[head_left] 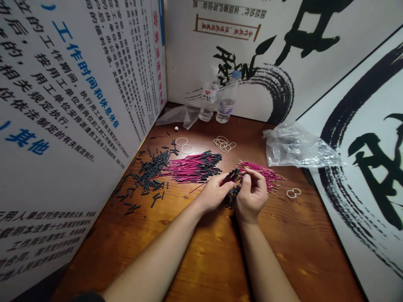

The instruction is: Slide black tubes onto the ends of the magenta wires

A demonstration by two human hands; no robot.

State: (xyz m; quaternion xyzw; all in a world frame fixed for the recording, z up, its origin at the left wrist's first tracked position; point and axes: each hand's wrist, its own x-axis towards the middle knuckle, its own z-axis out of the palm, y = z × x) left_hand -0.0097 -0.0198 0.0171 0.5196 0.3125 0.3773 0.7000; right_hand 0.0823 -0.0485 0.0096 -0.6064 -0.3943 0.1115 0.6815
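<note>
My left hand (217,191) is closed around a small bundle of thin pink wires with black sleeves (232,176) on their ends. One wire pokes out to the left below the hand. Close beside it, my right hand (252,193) has thumb and forefinger pinched together near the sleeved ends; what sits between them is too small to make out. Under both hands lies a small heap of black sleeves (231,197). To the left is a pile of black-sleeved pink wires (197,166). Behind my right hand lie pink wires with bare, gold-coloured ends (266,176).
Many loose black sleeves (151,172) are scattered at the left. Rubber bands (224,144) lie behind the wires, two more rubber bands (293,193) at the right. Water bottles (227,100) and a clear plastic bag (296,144) stand near the printed panels (126,84) enclosing the table.
</note>
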